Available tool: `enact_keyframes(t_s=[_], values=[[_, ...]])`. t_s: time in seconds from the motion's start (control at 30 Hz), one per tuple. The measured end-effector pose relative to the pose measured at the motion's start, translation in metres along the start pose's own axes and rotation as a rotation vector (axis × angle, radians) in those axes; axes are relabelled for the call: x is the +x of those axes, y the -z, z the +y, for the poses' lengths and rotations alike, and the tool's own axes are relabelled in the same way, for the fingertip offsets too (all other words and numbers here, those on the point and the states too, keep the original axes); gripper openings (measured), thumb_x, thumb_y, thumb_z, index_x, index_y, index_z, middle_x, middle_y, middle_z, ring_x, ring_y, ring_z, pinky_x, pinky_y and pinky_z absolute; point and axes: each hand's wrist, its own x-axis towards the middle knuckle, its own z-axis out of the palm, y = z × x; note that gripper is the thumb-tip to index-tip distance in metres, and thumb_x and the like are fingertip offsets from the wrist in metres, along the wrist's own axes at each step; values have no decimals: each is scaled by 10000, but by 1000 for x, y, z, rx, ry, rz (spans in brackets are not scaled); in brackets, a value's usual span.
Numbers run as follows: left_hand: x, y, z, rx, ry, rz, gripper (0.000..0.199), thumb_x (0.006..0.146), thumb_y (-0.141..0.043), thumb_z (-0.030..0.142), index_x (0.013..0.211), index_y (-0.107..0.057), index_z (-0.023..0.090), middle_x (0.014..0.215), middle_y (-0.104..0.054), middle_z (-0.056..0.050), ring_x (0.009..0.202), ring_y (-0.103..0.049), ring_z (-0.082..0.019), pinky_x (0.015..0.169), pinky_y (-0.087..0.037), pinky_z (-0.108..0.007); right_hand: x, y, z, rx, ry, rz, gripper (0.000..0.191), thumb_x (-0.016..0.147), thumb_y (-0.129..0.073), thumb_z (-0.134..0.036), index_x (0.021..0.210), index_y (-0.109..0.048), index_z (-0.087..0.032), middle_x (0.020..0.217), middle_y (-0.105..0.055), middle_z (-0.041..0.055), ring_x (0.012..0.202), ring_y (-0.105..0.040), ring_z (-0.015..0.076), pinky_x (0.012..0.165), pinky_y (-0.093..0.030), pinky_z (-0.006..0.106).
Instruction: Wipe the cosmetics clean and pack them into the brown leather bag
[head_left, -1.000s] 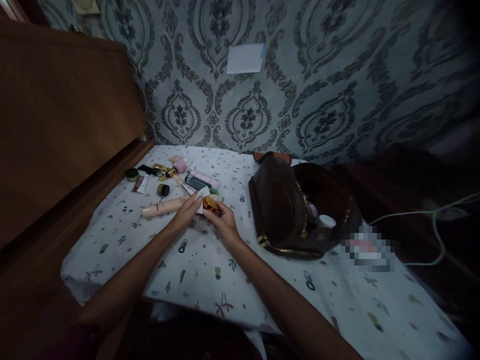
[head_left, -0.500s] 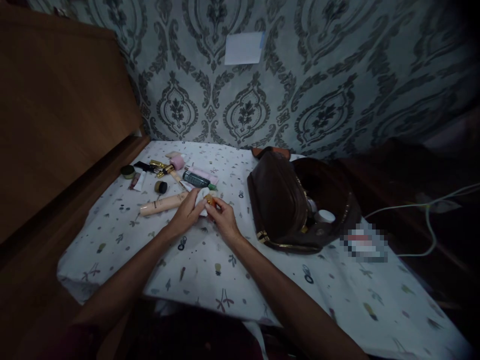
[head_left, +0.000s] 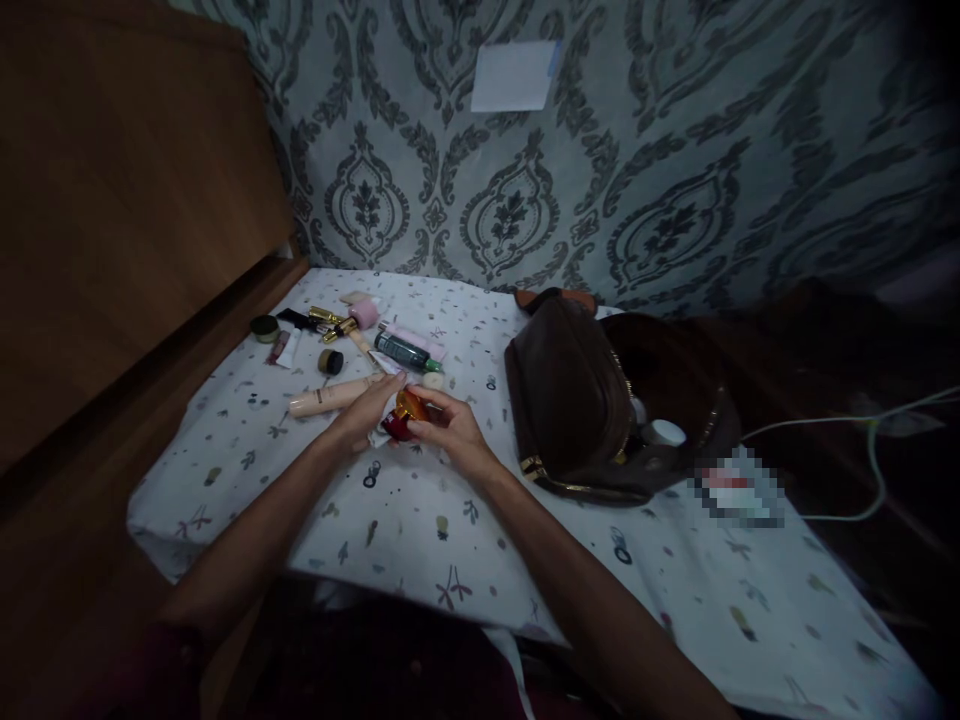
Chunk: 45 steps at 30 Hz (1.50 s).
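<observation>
Over the patterned cloth, my right hand [head_left: 456,432] is closed on a small shiny red and amber bottle [head_left: 405,412], its thumb and fingers on the right side. Facing it, my left hand [head_left: 369,408] is closed around a white wipe [head_left: 379,438], which shows only in part below the fingers and against the bottle. Just behind the hands lies a small round whitish item [head_left: 433,380]. A long beige tube [head_left: 319,400] lies to the left, its right end covered by my left hand. A dark green bottle [head_left: 405,352] lies behind.
Several cosmetics sit at the back left, among them a pink jar [head_left: 364,313], a small black-lidded jar [head_left: 330,361] and a dark green jar [head_left: 264,328]. To the right stands an open brown bag [head_left: 566,400] with a white-lidded container [head_left: 664,433] inside. A wooden cabinet [head_left: 135,200] borders the left.
The bottle has turned in my hands, so more of its red and amber body shows. The white wipe is now mostly hidden, lower in my left hand. The view has shifted slightly.
</observation>
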Motion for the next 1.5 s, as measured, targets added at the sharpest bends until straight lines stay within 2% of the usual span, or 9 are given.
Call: enact_keyframes(t_s=[0.13,0.23,0.37,0.47,0.57,0.87,1.03,1.27,1.5], values=[[-6,-4,9,-97,154,-148,559,925,-418,648,1010,-656,149,643,-690,-62,503,-640,-194,383,-402,-235,1,1,0,32,8,-2,634,650,-865,-432,1220,-679,-227,941,-711,23,625,-600,125,626,-520,299],[-6,-6,9,-145,108,-58,521,877,-516,663,983,-636,167,671,-686,-44,498,-619,-173,388,-410,-231,3,-1,2,-4,42,84,573,664,-859,-430,1171,-687,-227,829,-696,4,610,-582,121,640,-513,292],[-2,-6,2,21,-138,114,484,838,-602,637,951,-631,167,791,-678,-27,651,-625,-168,546,-484,-258,4,-8,11,-50,109,182,571,601,-883,-440,1097,-693,-230,962,-680,34,763,-616,158,706,-550,311],[0,-3,-3,151,-268,128,439,863,-593,582,885,-659,149,878,-680,-39,851,-620,-196,774,-495,-293,4,-14,18,-85,160,200,628,549,-908,-415,1107,-679,-238,1130,-628,59,899,-620,187,773,-570,336],[1,1,-5,196,-284,113,403,874,-581,546,868,-672,153,886,-688,-31,897,-608,-214,856,-460,-310,2,-15,22,-148,162,174,606,571,-904,-374,1109,-661,-239,1071,-627,47,874,-609,177,795,-560,336],[5,11,-1,8,-165,18,409,711,-742,549,755,-617,163,662,-618,14,634,-573,-151,615,-462,-250,-2,-14,14,-99,84,14,609,564,-907,-303,1114,-653,-247,963,-652,3,847,-645,164,798,-549,314],[0,11,4,-114,-71,-13,385,714,-774,505,765,-603,164,527,-527,52,406,-449,-81,403,-328,-200,-2,-16,5,38,35,-83,647,560,-917,-306,1152,-659,-268,1054,-660,8,899,-686,189,843,-566,355],[3,4,0,-238,-24,-37,378,807,-696,521,818,-629,149,601,-632,-6,477,-579,-128,433,-432,-221,-1,-18,5,134,58,-11,641,536,-927,-326,1115,-662,-256,1078,-673,27,911,-669,194,768,-586,318],[5,-4,-7,-398,147,-19,596,837,-561,716,915,-660,134,620,-660,-48,478,-597,-159,399,-417,-247,-3,-20,0,138,85,69,635,543,-914,-346,1093,-609,-255,1086,-645,23,796,-651,162,627,-565,268]])
